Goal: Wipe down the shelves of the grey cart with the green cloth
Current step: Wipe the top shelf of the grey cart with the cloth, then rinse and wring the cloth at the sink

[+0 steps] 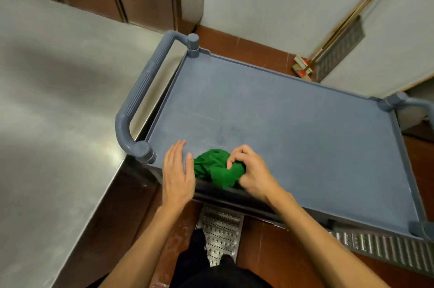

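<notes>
The grey cart's top shelf (281,118) fills the middle of the head view, with a ribbed handle (141,92) on its left end. A crumpled green cloth (211,166) lies on the shelf's near edge. My right hand (251,170) grips the cloth's right side with curled fingers. My left hand (177,172) is held flat with fingers extended just left of the cloth, its thumb close to the fabric. The lower shelves are hidden under the top one.
A steel counter (54,109) runs along the cart's left side. Brooms (328,50) lean on the white wall behind the cart. Metal drain grates (220,233) lie in the red tiled floor by my feet.
</notes>
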Available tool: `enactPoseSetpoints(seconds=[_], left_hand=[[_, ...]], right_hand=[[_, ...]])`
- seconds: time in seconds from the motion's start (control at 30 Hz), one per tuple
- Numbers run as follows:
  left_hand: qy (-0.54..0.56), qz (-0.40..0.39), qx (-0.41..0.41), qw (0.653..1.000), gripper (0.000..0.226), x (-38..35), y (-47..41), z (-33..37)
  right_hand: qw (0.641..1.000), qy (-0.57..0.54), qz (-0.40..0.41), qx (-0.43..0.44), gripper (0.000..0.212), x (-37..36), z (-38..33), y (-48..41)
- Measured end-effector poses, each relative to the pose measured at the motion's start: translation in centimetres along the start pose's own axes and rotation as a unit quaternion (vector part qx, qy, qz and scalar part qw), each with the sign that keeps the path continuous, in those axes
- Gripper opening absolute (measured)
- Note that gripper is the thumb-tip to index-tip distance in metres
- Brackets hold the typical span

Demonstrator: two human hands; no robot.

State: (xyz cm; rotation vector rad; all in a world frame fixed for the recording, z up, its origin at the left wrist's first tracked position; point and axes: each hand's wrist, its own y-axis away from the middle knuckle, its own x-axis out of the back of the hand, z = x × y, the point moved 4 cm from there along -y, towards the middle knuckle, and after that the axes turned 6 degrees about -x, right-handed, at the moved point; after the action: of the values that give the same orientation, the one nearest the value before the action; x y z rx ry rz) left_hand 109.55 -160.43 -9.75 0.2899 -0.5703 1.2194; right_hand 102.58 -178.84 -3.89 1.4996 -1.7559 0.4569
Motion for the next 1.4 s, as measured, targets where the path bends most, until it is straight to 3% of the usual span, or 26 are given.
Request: enactPoseSetpoints(seconds=[0.1,0.2,0.33,0.53,0.7,0.87,1.1,1.2,1.27,1.4], left_hand=[[0.055,0.007,0.027,0.998,0.057,-0.1,2.4,2.0],[0.195,0.018,0.125,0.973,0.049,-0.5,3.7,4.1],[0.484,0.043,0.251,0.837,0.059,-0.3,6.5,7.8],[0.623,0.057,0.261,0.735,0.072,3.2,14.5,11.5],[0.655,0.091,0.239,0.711,0.077,7.9,20.8,13.3],[0.622,0.176,0.215,0.732,0.055,14.2,27.3,13.0],[0.556,0.326,0.232,0.728,0.027,24.2,39.6,9.1],[0.558,0.386,0.224,0.700,0.022,28.7,45.0,7.6],[0.562,0.421,0.204,0.682,0.021,31.8,48.7,6.8],[0.570,0.482,0.182,0.640,0.024,37.1,56.2,5.1]], right_hand=[[0.997,-0.069,0.028,0.021,0.048,1.7,-0.9,1.8],[0.982,-0.167,0.063,0.055,0.047,3.5,-2.8,4.0],[0.965,-0.224,0.054,0.124,0.046,5.8,-5.0,7.8],[0.941,-0.277,-0.006,0.196,0.051,5.7,-8.1,13.6],[0.929,-0.277,-0.088,0.227,0.054,3.1,-12.4,18.4],[0.913,-0.199,-0.175,0.312,0.064,-0.1,-17.8,24.3],[0.871,-0.174,-0.261,0.378,0.074,-8.5,-25.6,33.3],[0.869,-0.206,-0.289,0.343,0.078,-13.1,-28.1,37.2],[0.845,-0.276,-0.348,0.299,0.079,-16.4,-29.5,39.9],[0.793,-0.427,-0.416,0.124,0.066,-23.1,-33.2,45.9]])
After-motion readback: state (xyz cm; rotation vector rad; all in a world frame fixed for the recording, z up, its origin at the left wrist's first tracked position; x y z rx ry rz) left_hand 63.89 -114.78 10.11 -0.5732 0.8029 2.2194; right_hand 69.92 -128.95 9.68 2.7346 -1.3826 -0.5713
